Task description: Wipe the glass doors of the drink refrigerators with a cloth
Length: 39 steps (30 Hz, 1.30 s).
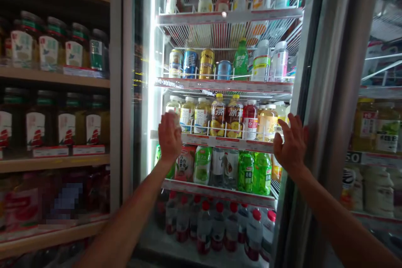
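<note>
Holding both bare hands up before a lit drinks cooler, in front of white-capped tea bottles point(187, 114) at left and a pale-yellow drink bottle point(270, 122) at right, on the same middle shelf. Between these, yellow-capped iced-tea bottles point(217, 113) and a red drink bottle point(250, 119), all upright behind a wire guard and price rail point(226, 143).

For good handling of this two-handed reach: best to level both palms, match pace left and right, and leave fingertips clear of rail and guard. Worth slowing on the left, given the blur there. Worth watching knuckles on the right, close in view to the steel door frame point(326, 92). Cannot tell contact from clearance, nor open cooler from closed glass.

Left hand point(169, 137): raised, fingers upward and fairly close together; no object seen in grasp. Right hand point(291, 142): fingers wide apart, thumb toward the middle, also without a visible object. Both forearms angled inward from the lower corners, wrists bent slightly back.

Farther out: below, green bottles point(246, 171), then red-capped bottles point(205, 222) at the bottom; above, drink cans point(207, 60); far left, labelled jars point(23, 46) on wooden shelving.
</note>
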{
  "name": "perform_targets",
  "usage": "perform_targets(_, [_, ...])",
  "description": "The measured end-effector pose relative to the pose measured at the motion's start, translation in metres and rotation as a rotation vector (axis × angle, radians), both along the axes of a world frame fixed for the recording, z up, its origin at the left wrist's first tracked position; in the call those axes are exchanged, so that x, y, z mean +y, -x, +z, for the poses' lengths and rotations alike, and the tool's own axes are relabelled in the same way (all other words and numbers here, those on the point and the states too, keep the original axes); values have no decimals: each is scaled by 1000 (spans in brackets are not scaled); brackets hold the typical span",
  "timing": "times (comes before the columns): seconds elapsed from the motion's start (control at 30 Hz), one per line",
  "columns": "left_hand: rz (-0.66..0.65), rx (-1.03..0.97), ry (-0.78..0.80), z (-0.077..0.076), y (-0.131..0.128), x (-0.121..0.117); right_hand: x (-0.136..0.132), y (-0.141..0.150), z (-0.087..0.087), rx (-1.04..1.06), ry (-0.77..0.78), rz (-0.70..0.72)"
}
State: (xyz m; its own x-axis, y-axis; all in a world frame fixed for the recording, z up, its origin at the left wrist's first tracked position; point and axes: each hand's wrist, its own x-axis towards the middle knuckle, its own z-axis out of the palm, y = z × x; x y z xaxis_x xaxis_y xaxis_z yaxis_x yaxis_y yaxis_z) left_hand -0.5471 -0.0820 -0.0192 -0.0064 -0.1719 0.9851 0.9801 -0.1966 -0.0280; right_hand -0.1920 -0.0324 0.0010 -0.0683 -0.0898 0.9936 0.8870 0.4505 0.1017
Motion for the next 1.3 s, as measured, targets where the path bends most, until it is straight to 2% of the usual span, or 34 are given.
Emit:
perform_targets(0.03, [1,-68,-30,0,10,-2,0,2,-1,12,-2,-3])
perform_targets(0.1, [5,-64,-29,-7,5,-2,-1,10,-3,26,-10,3])
perform_targets(0.17, [3,113,39,-21,-22,0,-4,25,-8,-5,-17,29])
perform_targets(0.23, [-8,393,132,-35,-47,4,-9,41,-15,-82,-21,62])
perform_targets(0.3, [-11,479,172,-44,-47,4,-14,54,-23,-143,-22,86])
perform_targets(0.33, [-13,409,161,-45,-36,3,-16,58,-26,-155,-22,91])
perform_targets(0.47, [-22,-96,43,-49,36,-6,-15,61,-34,-152,-7,86])
perform_targets(0.53, [-18,-182,21,-55,42,-9,-13,61,-35,-142,-1,78])
perform_targets(0.6, [-22,-74,55,-64,18,-8,-12,62,-34,-130,-5,78])
perform_targets(0.7, [-51,315,178,-74,-29,-3,-14,63,-35,-120,-5,100])
perform_targets(0.77, [-59,424,229,-73,-35,-2,-17,58,-37,-124,16,103])
perform_targets(0.8, [-62,371,216,-71,-27,-3,-19,54,-39,-124,25,96])
perform_targets(0.93, [-76,-155,20,-56,25,-7,-26,38,-48,-96,39,54])
perform_targets(1.0, [-90,-275,-31,-55,23,-5,-28,37,-51,-85,39,60])
perform_targets(1.1, [-111,-155,64,-67,-28,2,-31,45,-54,-95,50,89])
perform_targets(1.17, [-110,156,196,-75,-61,6,-34,48,-54,-107,45,105])
perform_targets(1.23, [-84,317,248,-76,-69,6,-36,45,-55,-105,35,106])
perform_targets(1.3, [-57,165,185,-66,-49,4,-37,35,-56,-81,45,94])
